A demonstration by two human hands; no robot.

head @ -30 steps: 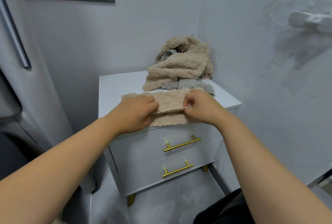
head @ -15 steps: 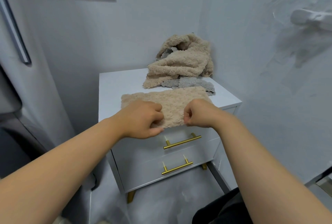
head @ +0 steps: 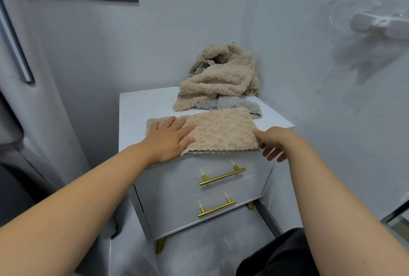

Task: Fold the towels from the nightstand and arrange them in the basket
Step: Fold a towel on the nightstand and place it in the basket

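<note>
Head view: a folded beige towel [head: 221,132] lies along the front edge of the nightstand [head: 141,107], its hem overhanging.
Left hand [head: 170,140]: fingers released, flat on the towel's left half.
Right hand [head: 276,140]: thumb on the towel's right end, fingers [head: 273,155] below the front edge; I cannot tell if they pinch.
Pile [head: 217,79]: unfolded towels at the back right corner.
Risk: lifting one end alone likely opens the fold or drags it off.

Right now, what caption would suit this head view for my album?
Left hand presses a folded beige towel on the nightstand; right hand touches its right edge.
</note>
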